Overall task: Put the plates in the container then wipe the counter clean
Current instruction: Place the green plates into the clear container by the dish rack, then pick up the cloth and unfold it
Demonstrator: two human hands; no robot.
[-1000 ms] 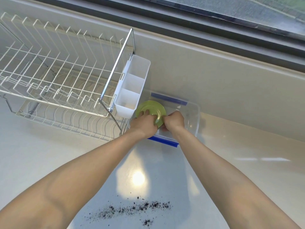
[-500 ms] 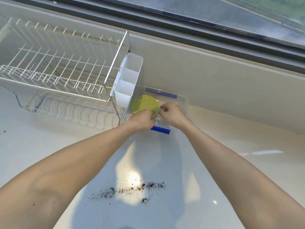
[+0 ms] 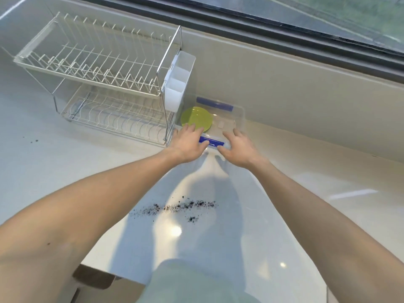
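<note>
A green plate (image 3: pixel 196 119) lies flat in the left part of a clear plastic container (image 3: pixel 239 115) with blue clips, standing against the back wall. My left hand (image 3: pixel 189 143) hovers at the container's near rim, fingers spread, fingertips by the plate's near edge, holding nothing. To its right, my right hand (image 3: pixel 239 148) is also at the near rim, fingers apart and empty. A blue clip (image 3: pixel 211 142) shows between the two hands. Dark crumbs (image 3: pixel 177 207) are scattered on the white counter (image 3: pixel 284 215) in front of me.
A white two-tier wire dish rack (image 3: pixel 98 84) stands left of the container, with a white cutlery holder (image 3: pixel 178 82) hung on its right end, close over the container. A few dark specks (image 3: pixel 33 141) lie at far left. The counter's front edge runs below.
Both hands held the green plate over the container; now the plate lies flat inside and both hands have let go and drawn back to the near rim.
</note>
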